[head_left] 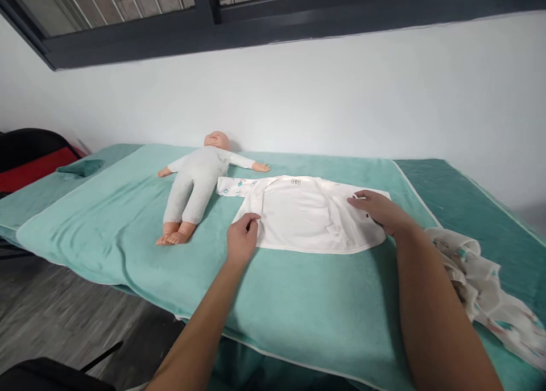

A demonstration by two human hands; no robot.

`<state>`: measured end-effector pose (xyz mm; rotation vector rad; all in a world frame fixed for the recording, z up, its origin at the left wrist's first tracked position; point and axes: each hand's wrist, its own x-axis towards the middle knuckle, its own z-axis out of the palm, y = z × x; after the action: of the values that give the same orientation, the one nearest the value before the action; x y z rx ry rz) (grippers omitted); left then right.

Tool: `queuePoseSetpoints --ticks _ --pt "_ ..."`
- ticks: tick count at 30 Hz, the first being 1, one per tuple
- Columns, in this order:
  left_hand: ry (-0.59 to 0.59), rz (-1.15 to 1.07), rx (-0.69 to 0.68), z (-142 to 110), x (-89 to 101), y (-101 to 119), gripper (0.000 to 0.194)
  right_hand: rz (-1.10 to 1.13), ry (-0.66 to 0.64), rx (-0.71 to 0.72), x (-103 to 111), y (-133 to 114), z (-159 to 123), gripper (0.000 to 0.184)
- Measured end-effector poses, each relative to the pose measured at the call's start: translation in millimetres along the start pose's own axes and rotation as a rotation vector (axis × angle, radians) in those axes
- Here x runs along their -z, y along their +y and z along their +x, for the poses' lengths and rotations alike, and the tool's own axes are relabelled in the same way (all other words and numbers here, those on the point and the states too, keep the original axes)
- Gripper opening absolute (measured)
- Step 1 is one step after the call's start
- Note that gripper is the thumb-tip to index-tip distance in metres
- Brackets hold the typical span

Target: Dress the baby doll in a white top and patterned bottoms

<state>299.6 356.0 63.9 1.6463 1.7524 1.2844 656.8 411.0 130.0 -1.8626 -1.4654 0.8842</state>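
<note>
A small white baby shirt (305, 215) lies spread flat on a teal towel (128, 220), its printed sleeve reaching left toward a baby doll. My left hand (242, 240) pinches the shirt's lower left corner with closed fingers. My right hand (377, 208) rests on the shirt's right edge, fingers curled over the fabric. The doll (196, 183) in a pale grey suit lies on its back just left of the shirt, arms out.
A crumpled printed cloth (482, 288) lies at the right of the bed. The bed stands against a white wall under a dark window frame. A black and red chair (29, 158) is at the far left. Grey floor lies below the near edge.
</note>
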Motion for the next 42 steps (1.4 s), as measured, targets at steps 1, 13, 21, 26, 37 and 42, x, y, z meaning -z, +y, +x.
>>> queuePoseSetpoints --ticks 1,13,21,26,37,42 --pt "0.002 0.002 0.0 0.0 -0.1 -0.2 0.027 -0.045 -0.002 0.011 1.1 1.6 1.0 0.035" --pt "-0.001 0.005 0.017 -0.3 0.0 -1.1 0.027 -0.218 -0.062 0.041 2.8 8.2 1.9 0.058" --pt "0.004 0.025 0.003 0.3 0.5 -0.9 0.027 -0.522 0.194 0.105 -10.1 30.6 -11.2 0.067" --pt "0.002 0.025 0.012 0.5 -0.1 -2.3 0.028 -0.437 0.252 0.596 -31.5 30.0 -14.8 0.05" --pt "0.128 -0.105 0.021 -3.0 2.6 2.7 0.027 -0.73 0.017 0.548 -64.4 22.6 -27.0 0.072" --pt "0.168 -0.093 -0.006 -2.4 1.7 0.7 0.025 -0.715 0.039 0.54 -67.9 22.4 -25.1 0.072"
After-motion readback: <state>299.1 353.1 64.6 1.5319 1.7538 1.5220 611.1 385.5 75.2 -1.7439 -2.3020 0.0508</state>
